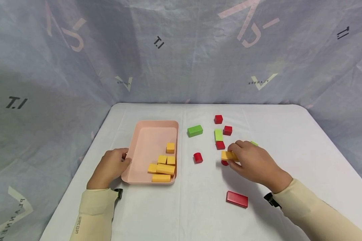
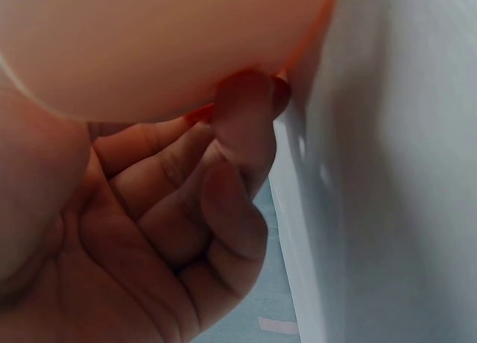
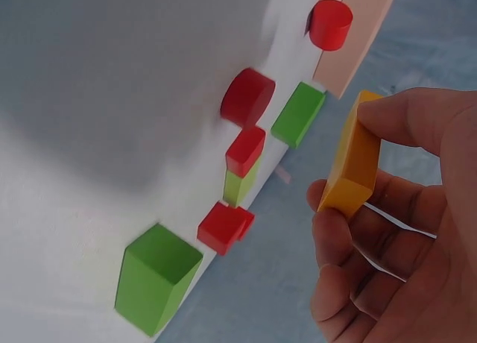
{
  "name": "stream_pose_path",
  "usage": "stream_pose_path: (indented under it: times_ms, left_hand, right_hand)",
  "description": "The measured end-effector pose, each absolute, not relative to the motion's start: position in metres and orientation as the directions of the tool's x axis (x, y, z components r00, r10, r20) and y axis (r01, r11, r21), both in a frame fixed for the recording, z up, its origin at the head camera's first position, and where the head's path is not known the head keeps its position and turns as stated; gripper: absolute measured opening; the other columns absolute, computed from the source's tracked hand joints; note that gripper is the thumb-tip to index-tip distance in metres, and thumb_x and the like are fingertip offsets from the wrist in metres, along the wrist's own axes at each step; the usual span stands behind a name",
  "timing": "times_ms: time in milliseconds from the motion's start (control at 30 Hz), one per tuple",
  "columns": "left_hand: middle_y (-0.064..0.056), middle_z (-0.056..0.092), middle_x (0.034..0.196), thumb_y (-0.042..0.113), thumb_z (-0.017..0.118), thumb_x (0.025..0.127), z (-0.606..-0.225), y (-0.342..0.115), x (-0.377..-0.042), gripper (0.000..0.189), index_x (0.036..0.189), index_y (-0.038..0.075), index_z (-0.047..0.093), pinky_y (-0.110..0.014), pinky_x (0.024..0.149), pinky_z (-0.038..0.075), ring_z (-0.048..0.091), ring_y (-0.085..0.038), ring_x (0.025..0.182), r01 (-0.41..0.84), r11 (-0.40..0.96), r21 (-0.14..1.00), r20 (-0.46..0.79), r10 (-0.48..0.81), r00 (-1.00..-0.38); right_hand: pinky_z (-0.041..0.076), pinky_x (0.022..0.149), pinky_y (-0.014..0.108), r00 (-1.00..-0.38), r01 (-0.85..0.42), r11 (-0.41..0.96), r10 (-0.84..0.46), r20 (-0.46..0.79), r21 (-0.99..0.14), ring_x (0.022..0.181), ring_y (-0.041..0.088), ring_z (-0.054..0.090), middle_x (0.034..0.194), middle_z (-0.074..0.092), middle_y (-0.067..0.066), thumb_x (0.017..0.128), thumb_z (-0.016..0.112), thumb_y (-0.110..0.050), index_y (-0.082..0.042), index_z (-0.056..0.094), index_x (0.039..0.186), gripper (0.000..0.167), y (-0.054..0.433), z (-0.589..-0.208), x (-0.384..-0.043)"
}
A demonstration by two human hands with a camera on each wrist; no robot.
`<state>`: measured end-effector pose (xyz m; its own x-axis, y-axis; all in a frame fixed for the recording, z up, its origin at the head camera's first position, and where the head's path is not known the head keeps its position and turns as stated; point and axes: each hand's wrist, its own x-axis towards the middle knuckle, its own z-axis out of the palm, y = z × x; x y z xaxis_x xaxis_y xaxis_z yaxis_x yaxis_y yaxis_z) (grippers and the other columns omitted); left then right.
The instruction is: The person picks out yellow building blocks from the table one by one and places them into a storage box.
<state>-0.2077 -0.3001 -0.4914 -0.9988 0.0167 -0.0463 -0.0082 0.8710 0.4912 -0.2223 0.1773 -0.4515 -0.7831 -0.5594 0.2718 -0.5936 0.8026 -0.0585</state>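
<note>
At the left rim of a pink tray (image 1: 151,134), my left hand (image 1: 109,167) grips the edge, thumb on top. The left wrist view shows the curled fingers (image 2: 242,130) against the tray's wall (image 2: 164,45). Several yellow blocks (image 1: 165,169) lie in the tray's near right part. My right hand (image 1: 254,162) pinches a yellow rectangular block (image 1: 228,156) between thumb and fingers, held above the table. Below that block, a red cylinder (image 1: 225,163) is mostly hidden in the head view; it shows whole in the right wrist view (image 3: 248,97).
Right of the tray lie a green block (image 1: 195,131) and a red cylinder (image 1: 198,158). A light green block (image 1: 218,135) sits among red blocks (image 1: 227,130). Nearer the front is a long red block (image 1: 237,199). Another green block (image 3: 158,279) is partly behind my right hand in the head view.
</note>
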Motion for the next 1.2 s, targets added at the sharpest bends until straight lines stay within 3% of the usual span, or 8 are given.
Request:
stream_pose_path:
  times_ms: [867,1200]
  left_hand:
    - [-0.006,0.071,0.089,0.011,0.062,0.097,-0.49,-0.299,-0.208,0.015,0.107,0.007,0.073,-0.031,0.061,0.047,0.059,-0.016,0.069,-0.003,0.87,0.493,-0.033,0.015,-0.999]
    - [-0.008,0.074,0.096,0.012,0.062,0.097,-0.49,-0.299,-0.207,0.019,0.112,0.007,0.073,-0.031,0.065,0.051,0.063,-0.015,0.073,-0.009,0.87,0.494,-0.037,0.011,-0.999]
  right_hand:
    - [0.05,0.065,0.028,-0.757,-0.628,0.777,-0.595,0.271,-0.047,0.078,0.012,0.053,0.085,0.057,-0.007,0.082,0.084,-0.027,-0.015,0.068,0.102,0.029,0.159,-0.449,-0.224]
    - [0.05,0.065,0.028,-0.746,-0.642,0.764,-0.607,0.275,-0.056,0.08,0.012,0.054,0.086,0.058,-0.006,0.082,0.083,-0.024,-0.014,0.068,0.104,0.028,0.151,-0.448,-0.224]
